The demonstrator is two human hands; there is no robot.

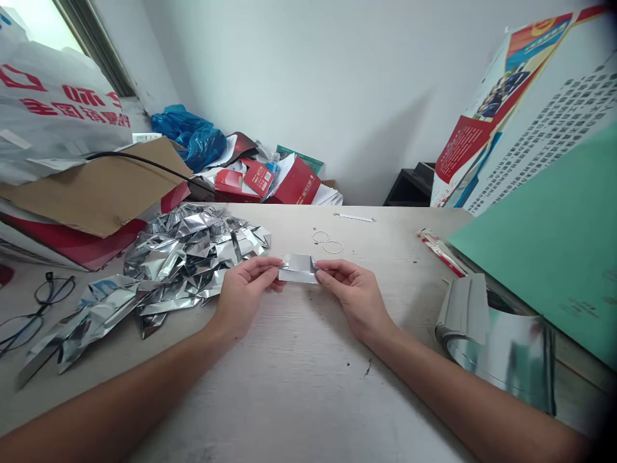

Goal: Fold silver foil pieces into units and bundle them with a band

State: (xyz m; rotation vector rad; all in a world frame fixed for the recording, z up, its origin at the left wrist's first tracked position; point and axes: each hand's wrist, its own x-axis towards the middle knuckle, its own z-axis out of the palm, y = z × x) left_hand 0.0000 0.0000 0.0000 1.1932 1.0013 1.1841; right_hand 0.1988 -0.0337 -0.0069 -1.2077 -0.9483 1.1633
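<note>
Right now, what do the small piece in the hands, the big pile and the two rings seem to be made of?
Small piece, held by left hand and right hand: probably metallised foil, shiny silver with creases.
Pile: the same crinkled, mirror-like foil.
Two rings: thin pale loops, perhaps rubber bands; too small to tell.

White bag (53,109) at the desk's far left corner: large red Chinese characters, seen mirrored or upside down, not readable. Leaning board (525,109) at the far right edge: rows of print, too small. Red boxes (260,177): labels illegible.
</note>
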